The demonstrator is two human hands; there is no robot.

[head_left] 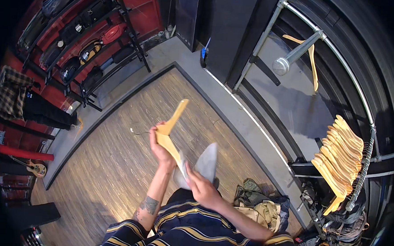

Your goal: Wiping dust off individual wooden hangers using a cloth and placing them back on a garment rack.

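Note:
My left hand [161, 150] is wrapped round the middle of a pale wooden clothes hanger [176, 113], held tilted above the floor, one arm pointing up and away from me. The thin hook sticks out to the left of that hand. With my right hand [201, 188] I grip a light grey cloth [207, 161] against the hanger's lower arm. Part of the cloth lies round that arm and hides its end; another part stands up in a point beyond my fingers.
At right, a row of wooden hangers [337, 159] hangs on a curved metal rail [349, 71]; a single hanger [313, 66] hangs farther off. A heap of bags or clothes [263, 209] lies by my right side. A black shelf rack [103, 76] with bags and a plaid shirt [12, 91] are at left.

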